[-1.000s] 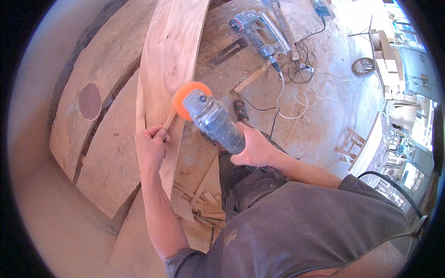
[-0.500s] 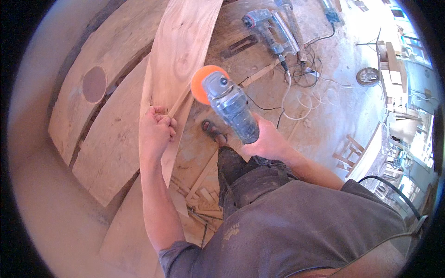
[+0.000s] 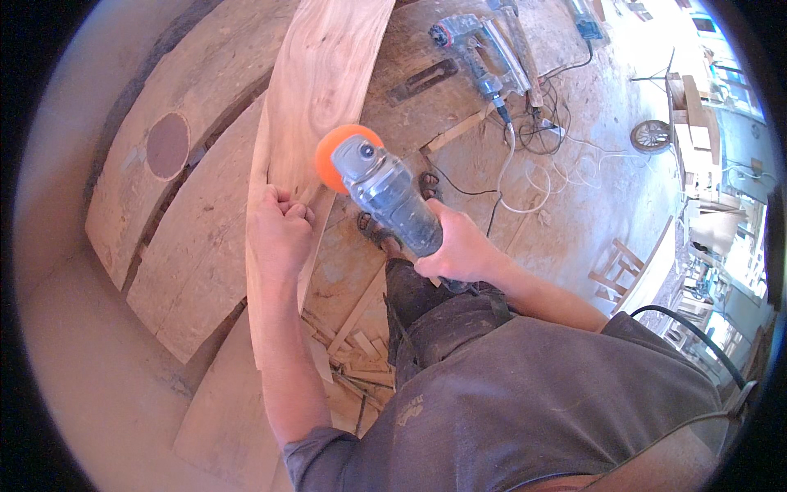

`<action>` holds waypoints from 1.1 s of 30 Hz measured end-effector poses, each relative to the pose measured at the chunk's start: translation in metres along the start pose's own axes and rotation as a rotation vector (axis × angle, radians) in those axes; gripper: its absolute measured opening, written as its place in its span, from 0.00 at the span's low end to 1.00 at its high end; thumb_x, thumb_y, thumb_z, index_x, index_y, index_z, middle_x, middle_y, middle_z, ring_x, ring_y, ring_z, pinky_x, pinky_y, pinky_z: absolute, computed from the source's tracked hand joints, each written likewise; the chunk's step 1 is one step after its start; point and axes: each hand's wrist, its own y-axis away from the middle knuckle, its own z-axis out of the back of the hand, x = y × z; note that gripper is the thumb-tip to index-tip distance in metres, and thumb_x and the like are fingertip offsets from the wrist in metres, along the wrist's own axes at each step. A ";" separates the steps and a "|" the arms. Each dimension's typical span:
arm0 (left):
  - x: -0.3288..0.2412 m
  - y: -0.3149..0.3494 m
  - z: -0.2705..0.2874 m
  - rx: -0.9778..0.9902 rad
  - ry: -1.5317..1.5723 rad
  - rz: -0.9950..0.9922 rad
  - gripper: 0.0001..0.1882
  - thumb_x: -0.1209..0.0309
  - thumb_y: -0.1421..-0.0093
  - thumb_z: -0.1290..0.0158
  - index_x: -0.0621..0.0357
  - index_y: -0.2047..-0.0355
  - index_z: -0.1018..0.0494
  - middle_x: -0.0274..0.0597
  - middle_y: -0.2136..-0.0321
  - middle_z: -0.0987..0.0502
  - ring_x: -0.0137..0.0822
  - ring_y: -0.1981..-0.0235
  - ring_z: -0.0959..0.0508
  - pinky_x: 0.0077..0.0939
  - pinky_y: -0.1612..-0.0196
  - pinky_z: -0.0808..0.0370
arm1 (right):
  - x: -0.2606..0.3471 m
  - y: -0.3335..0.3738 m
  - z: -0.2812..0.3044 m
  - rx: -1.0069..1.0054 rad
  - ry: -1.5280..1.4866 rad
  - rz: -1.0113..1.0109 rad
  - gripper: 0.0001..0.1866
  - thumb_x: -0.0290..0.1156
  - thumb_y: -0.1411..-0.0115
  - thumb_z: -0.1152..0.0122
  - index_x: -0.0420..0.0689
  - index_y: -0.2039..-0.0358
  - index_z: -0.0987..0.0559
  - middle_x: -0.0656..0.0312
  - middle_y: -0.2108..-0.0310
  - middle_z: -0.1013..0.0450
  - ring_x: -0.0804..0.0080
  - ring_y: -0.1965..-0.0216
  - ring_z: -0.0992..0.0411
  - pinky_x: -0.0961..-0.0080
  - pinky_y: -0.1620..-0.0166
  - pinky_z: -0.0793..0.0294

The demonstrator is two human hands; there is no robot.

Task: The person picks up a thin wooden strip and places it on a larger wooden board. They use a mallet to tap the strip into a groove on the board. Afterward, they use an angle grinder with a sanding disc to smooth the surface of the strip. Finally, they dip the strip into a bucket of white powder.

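Observation:
My right hand [image 3: 459,246] grips the grey body of an angle grinder [image 3: 398,209]. The round orange pad [image 3: 334,156] at its head hangs over the right edge of a long, pale wooden board [image 3: 316,78]. On that board, nearer to me, rests my left hand [image 3: 281,234] with its fingers curled inward. What those fingers hold, if anything, is hidden. The grinder's pad is a little beyond my left hand and to its right. Whether the pad touches the board cannot be made out.
Weathered planks [image 3: 205,225] with gaps between them support the board, and a brown round disc [image 3: 168,146] lies on one. A corded or hosed power tool [image 3: 479,57] sits on the floor among tangled cables [image 3: 541,135]. Wood offcuts [image 3: 365,348] are below; a wheel [image 3: 652,135] stands right.
The grinder and my right hand have shifted left, bringing the pad closer over the board. The thin strip seen by my left fingers no longer shows; those fingers have curled further.

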 end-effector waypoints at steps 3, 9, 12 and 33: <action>-0.003 0.002 -0.004 -0.028 -0.072 -0.048 0.03 0.82 0.39 0.51 0.64 0.65 0.31 0.39 0.78 0.25 0.29 0.77 0.25 0.26 0.74 0.28 | 0.004 -0.004 0.013 -0.056 -0.055 -0.044 0.36 0.32 0.60 0.28 0.37 0.48 0.27 0.52 0.61 0.23 0.61 0.58 0.24 0.65 0.49 0.27; 0.001 0.000 -0.003 0.011 -0.012 -0.017 0.08 0.81 0.38 0.51 0.66 0.58 0.29 0.41 0.79 0.23 0.28 0.80 0.25 0.26 0.77 0.31 | -0.016 -0.012 0.041 -0.236 -0.159 -0.013 0.29 0.33 0.61 0.28 0.38 0.55 0.25 0.57 0.68 0.24 0.64 0.64 0.24 0.68 0.56 0.25; 0.014 0.003 -0.003 -0.038 -0.041 -0.076 0.10 0.80 0.38 0.50 0.68 0.57 0.24 0.44 0.77 0.20 0.32 0.77 0.22 0.30 0.72 0.27 | -0.010 0.000 0.058 -0.225 -0.340 -0.063 0.27 0.32 0.60 0.28 0.39 0.58 0.25 0.62 0.70 0.26 0.69 0.67 0.25 0.70 0.59 0.25; 0.099 0.048 -0.005 -0.644 -0.199 -0.485 0.04 0.80 0.45 0.41 0.62 0.69 0.19 0.47 0.70 0.22 0.49 0.66 0.22 0.40 0.62 0.25 | 0.005 0.053 0.062 -0.337 -0.553 0.072 0.18 0.25 0.57 0.34 0.36 0.64 0.25 0.57 0.73 0.25 0.69 0.75 0.23 0.72 0.70 0.22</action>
